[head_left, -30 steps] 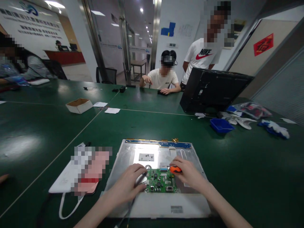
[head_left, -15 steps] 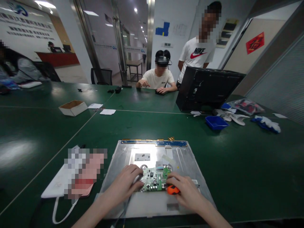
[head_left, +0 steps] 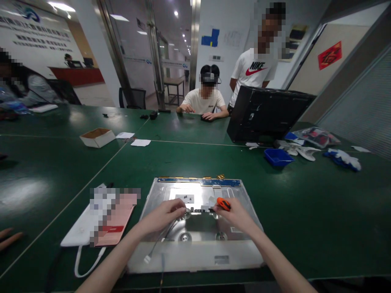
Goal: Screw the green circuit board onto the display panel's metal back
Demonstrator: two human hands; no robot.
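Green tabletop (head_left: 308, 232) bearing a display panel (head_left: 192, 256), metal back upward. The circuit board (head_left: 200, 211), seen edge-on, is tilted up off this back; the left hand (head_left: 171, 210) pinches its left end, the right hand (head_left: 234, 211), curled round an orange-handled tool (head_left: 224, 204), meets the other. Lower mounts (head_left: 185, 237) lie exposed, a white connector (head_left: 147, 259) loose; whether other leads remain attached cannot be told.

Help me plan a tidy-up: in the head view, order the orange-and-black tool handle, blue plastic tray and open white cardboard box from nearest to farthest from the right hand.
1. Orange-and-black tool handle: held in the right hand.
2. Blue plastic tray: ahead, to the hand's right.
3. Open white cardboard box: ahead, well to the left.
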